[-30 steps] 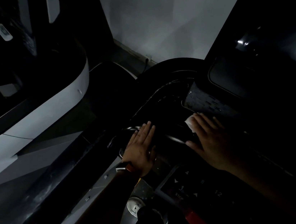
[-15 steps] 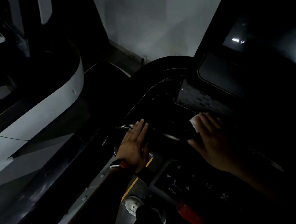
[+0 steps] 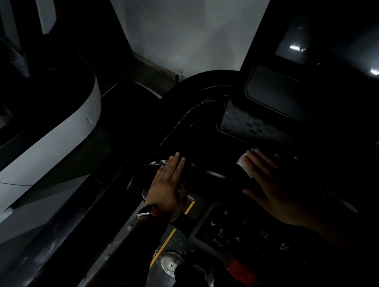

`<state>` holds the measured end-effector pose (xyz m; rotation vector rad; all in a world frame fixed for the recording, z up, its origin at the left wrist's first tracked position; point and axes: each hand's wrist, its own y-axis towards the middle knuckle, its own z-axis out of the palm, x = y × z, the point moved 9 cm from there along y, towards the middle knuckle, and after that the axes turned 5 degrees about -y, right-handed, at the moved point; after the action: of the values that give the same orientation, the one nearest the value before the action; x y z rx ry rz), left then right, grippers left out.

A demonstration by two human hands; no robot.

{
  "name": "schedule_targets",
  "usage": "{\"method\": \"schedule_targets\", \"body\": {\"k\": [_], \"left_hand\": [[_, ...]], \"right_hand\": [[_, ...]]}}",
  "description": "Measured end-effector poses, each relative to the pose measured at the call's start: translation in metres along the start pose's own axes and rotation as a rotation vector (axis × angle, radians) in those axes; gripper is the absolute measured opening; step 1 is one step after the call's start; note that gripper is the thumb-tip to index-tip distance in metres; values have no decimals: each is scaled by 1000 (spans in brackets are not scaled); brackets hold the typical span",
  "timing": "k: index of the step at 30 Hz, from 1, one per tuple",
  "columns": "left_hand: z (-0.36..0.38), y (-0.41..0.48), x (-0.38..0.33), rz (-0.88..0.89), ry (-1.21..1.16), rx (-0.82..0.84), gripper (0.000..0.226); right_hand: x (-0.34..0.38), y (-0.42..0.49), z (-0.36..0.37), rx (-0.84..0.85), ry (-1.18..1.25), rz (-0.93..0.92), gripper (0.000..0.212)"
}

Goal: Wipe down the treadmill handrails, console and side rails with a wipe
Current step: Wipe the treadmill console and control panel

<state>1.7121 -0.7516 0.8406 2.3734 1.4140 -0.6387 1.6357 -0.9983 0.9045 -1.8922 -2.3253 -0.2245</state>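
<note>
1. Light is very low, so detail on the dark surfaces is limited.
2. Left hand [image 3: 169, 189]: palm down, lying flat on the left part of the glossy black, curved treadmill console [image 3: 198, 142]. Its fingers [image 3: 177, 166] are straight and pressed together, and they hold nothing.
3. The left wrist carries a dark wristwatch with a pale case [image 3: 147, 212].
4. Right hand [image 3: 279, 189]: palm down on the console, to the right of the left hand and apart from it. Its fingers [image 3: 266, 164] are straight, slightly spread, and press on a small white wipe [image 3: 245, 163].
5. The wipe lies between the right fingers and the console surface. Only its left edge and far corner show beside the index finger. The rest is hidden under the hand.
6. Just beyond the wipe is a grey perforated panel [image 3: 248, 124]. Behind that is a dark rectangular screen with rounded corners [image 3: 273, 93].
7. On the near side of the right hand is a black keypad [image 3: 236, 231] marked "4", "8", "12" and "STOP". A red tab [image 3: 240, 272] sits below it.
8. Lower centre: a white sneaker [image 3: 171, 262] stands on a speckled grey surface, beside a yellow stripe [image 3: 172, 238].
9. Left: a neighbouring white-and-black machine [image 3: 51, 142]. A pale grey wall [image 3: 180, 24] stands beyond.
</note>
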Motion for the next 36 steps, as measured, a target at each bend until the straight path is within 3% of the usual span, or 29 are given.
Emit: {"method": "schedule_targets", "body": {"k": [4,9,11,15,19,26,32,36], "left_hand": [[-1,0,-3,15,-5,3,74],[0,0,-2,12,37,15,78],[1,1,-1,7,29,24,77],[2,-1,2,4,2,17,73],[2,-1,0,5,-4,14,70],[-1,-1,-2,13,9,8,74],[-2,-2,-3,22,-18,-20,73],[-1,-1,-2,12,-16,4,71]], "right_hand": [[13,27,6,15,-8,11,78],[27,80,19,264,-87,29,103],[18,69,13,213,-103,46,98],[-15,8,2,-53,8,112,80],[-14,-17,5,-87,107,122,78],[27,43,7,159,9,-66,99],[-4,-11,-9,17,232,-156,61],[13,5,-8,94,25,-354,60]]}}
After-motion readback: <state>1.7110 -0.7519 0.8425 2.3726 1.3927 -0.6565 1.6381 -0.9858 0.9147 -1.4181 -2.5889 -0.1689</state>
